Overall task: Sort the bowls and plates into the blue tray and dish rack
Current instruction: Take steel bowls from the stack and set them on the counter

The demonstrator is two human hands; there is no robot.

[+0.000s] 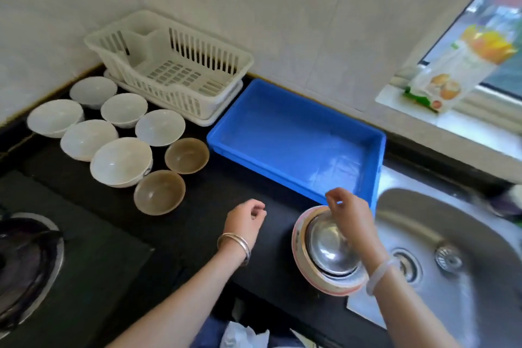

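Several white bowls point(121, 161) and two brown bowls point(159, 192) stand on the black counter at the left. Behind them sits a white dish rack point(175, 65), with nothing in it. Right of the rack lies the blue tray point(296, 138), which holds nothing. A stack of plates with a steel bowl on top point(327, 248) rests near the sink's edge. My right hand point(350, 217) hovers over this stack, fingers pinched together, holding nothing that I can see. My left hand point(245, 220) hangs loosely curled over the bare counter, left of the stack.
A steel sink point(452, 248) lies at the right. A gas burner point(22, 263) sits at the lower left. A printed carton point(457, 73) leans on the window sill at the back right. Tiled walls close off the back.
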